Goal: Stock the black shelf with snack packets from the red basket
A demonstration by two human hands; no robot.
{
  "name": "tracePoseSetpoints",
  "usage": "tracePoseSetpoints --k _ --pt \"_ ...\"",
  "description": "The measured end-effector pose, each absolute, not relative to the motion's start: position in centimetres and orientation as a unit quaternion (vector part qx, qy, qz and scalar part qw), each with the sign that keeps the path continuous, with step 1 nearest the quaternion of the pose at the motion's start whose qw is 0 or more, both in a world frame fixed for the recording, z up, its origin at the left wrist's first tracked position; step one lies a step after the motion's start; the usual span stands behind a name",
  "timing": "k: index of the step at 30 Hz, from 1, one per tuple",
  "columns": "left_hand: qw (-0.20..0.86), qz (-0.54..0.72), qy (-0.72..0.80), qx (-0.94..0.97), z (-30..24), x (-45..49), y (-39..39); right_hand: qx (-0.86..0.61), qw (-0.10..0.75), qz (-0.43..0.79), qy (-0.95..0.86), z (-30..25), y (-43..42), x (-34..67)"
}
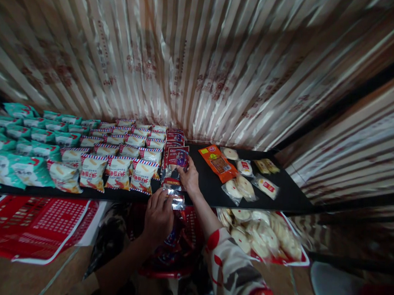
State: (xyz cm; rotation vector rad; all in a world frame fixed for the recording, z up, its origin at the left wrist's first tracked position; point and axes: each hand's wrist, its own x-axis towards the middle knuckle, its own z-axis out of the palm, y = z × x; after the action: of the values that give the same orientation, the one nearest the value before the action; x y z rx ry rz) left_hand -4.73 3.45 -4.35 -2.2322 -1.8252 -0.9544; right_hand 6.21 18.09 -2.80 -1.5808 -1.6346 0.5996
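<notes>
My right hand (189, 177) rests on a dark red snack packet (176, 160) at the front of a row of like packets on the black shelf (289, 196), fingers closed on its edge. My left hand (158, 217) is lower, in front of the shelf edge, fingers curled round a clear-and-red packet (177, 201) above a red basket (179, 251) that holds more such packets.
White and orange snack bags (117, 172) and green bags (26, 168) fill the shelf's left. An orange packet (218, 163) and round cakes in clear wrap (244, 186) lie to the right. A tray of round cakes (265, 237) sits below right, red baskets (37, 223) below left. A striped curtain hangs behind.
</notes>
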Motion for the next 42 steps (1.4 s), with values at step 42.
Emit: tracePoseSetpoints --k 42 --pt "0.002 -0.289 -0.619 -0.730 -5.3 -4.4 6.5 -0.603 0.117 0.084 -0.785 -2.2 20.6 3.0"
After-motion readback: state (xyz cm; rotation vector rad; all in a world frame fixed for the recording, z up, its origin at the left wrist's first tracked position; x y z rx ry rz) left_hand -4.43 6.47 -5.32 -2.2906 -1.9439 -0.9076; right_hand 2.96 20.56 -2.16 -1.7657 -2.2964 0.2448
